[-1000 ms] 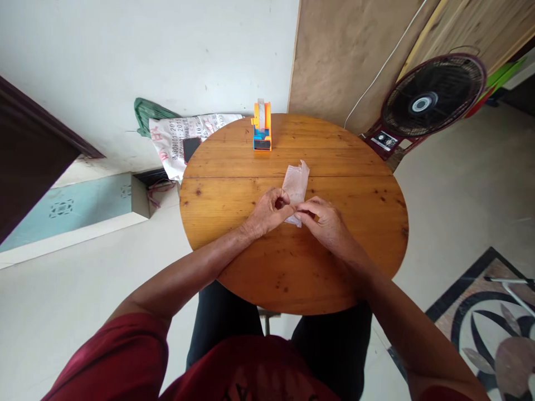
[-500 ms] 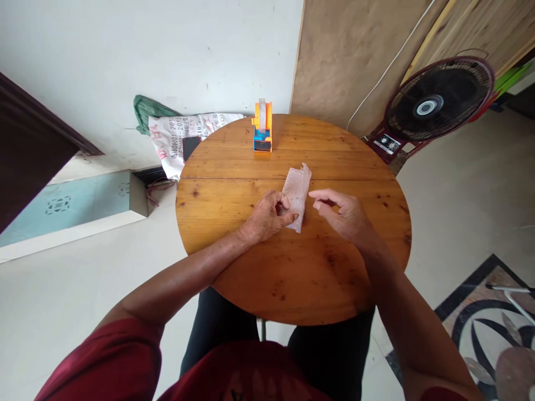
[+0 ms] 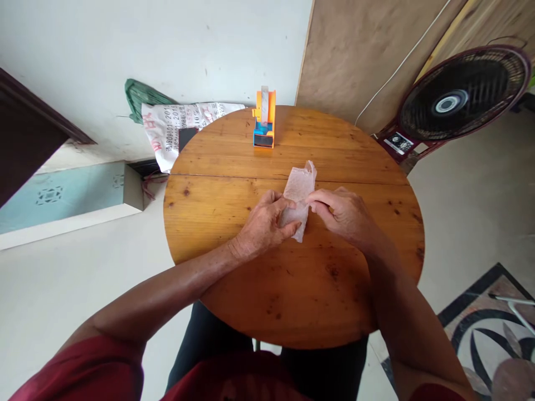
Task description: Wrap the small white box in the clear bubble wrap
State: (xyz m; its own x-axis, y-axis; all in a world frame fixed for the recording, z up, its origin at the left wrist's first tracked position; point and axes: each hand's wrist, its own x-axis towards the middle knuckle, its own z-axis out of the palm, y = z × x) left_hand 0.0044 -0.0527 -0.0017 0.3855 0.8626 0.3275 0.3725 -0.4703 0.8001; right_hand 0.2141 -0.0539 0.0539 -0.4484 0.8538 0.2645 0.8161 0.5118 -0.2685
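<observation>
A whitish, translucent packet that looks like bubble wrap point(image 3: 300, 182) lies on the round wooden table point(image 3: 234, 161). Its far end is crumpled, and what may be inside is hidden. My left hand point(image 3: 267, 220) grips the packet's left side, with the thumb near the lower end and the fingers at the middle. At the right edge, my right hand point(image 3: 340, 214) pinches thumb and forefinger together against the wrap. Whether a bit of tape is between those fingertips is too small to tell. Beyond the packet stands an orange and blue tape dispenser point(image 3: 264, 120) with a roll of clear tape.
A dark red fan point(image 3: 455, 103) stands to the right of the table. Behind the table's left edge are a white printed sack point(image 3: 167, 131) and a green bag point(image 3: 144, 100). A pale wall point(image 3: 200, 44) rises behind the dispenser.
My right hand has moved left, from just beside the packet to touching its right edge. My left hand keeps its hold. The whole view has shifted slightly.
</observation>
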